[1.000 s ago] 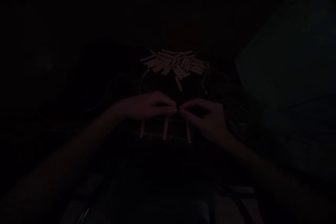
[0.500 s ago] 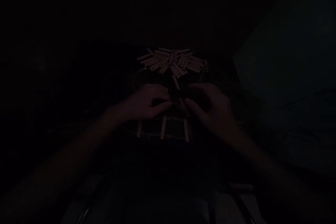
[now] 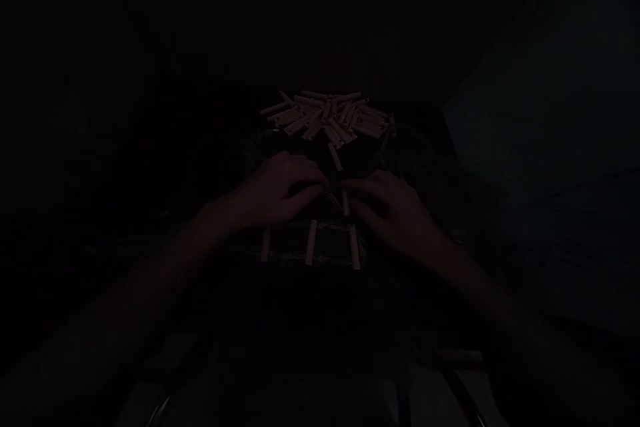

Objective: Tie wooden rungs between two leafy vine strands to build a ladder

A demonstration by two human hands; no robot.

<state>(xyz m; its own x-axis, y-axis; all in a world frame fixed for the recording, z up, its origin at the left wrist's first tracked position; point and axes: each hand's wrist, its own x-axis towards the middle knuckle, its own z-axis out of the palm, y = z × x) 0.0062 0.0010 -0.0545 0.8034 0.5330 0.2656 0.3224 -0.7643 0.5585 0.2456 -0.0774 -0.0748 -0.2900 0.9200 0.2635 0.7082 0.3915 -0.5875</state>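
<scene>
Stick [image 3: 345,202] sits just left of the right hand [image 3: 387,203] and right of the left hand [image 3: 277,190] — the right is nearer, its fingertips at the wood. Its long axis runs near to far, the far end leaning slightly left. Right forefinger and thumb appear pinched around its far part, though the light is very dim. Left fingers curve in from the left, tips just beside a thin cord [image 3: 333,199] that slants right toward the wood; whether they grip it, I cannot tell. On the near side, apart from both hands, three rungs [image 3: 311,242] lie roughly parallel, joined by two strands [image 3: 334,261]. Farther off spreads a pile [image 3: 323,121] — one loose piece [image 3: 335,156] lies at its near side.
</scene>
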